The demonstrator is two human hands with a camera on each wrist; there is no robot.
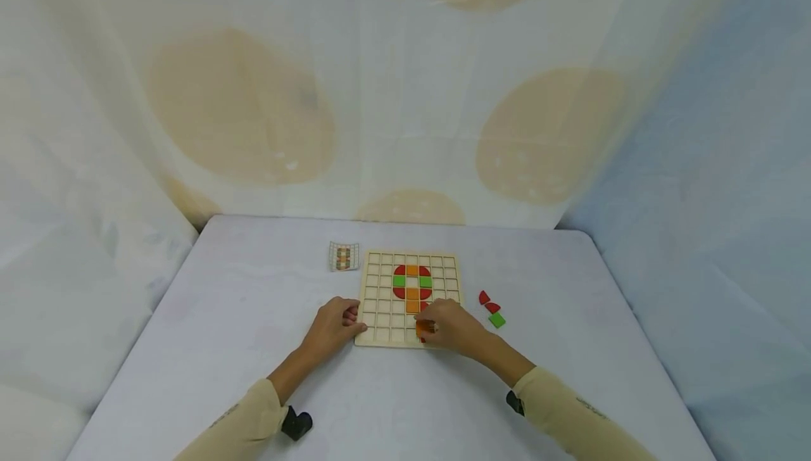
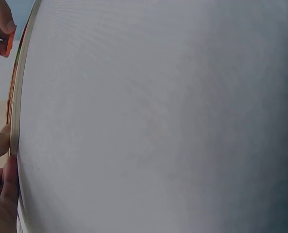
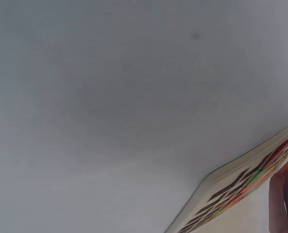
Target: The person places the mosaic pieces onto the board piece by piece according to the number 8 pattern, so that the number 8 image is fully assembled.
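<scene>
A square wooden grid board [image 1: 380,318] lies on the table with red, green and orange tiles set in its cells. My left hand [image 1: 332,320] holds the board's left edge near the front corner, thumb and a finger against the rim in the left wrist view. Over the front right part of the board, my right hand [image 1: 451,327] pinches an orange square tile [image 2: 9,43] between thumb and fingers. The tile is tilted up on edge. This hand hides some cells and part of the red pieces under it.
Right of the board lie two red quarter-round tiles [image 1: 492,307] and a green square tile [image 1: 497,320]. A small pattern card [image 1: 343,257] with curled edges sits beyond the left hand. A white cloth covers the table [image 1: 253,292]; fabric walls [image 1: 380,95] stand around it.
</scene>
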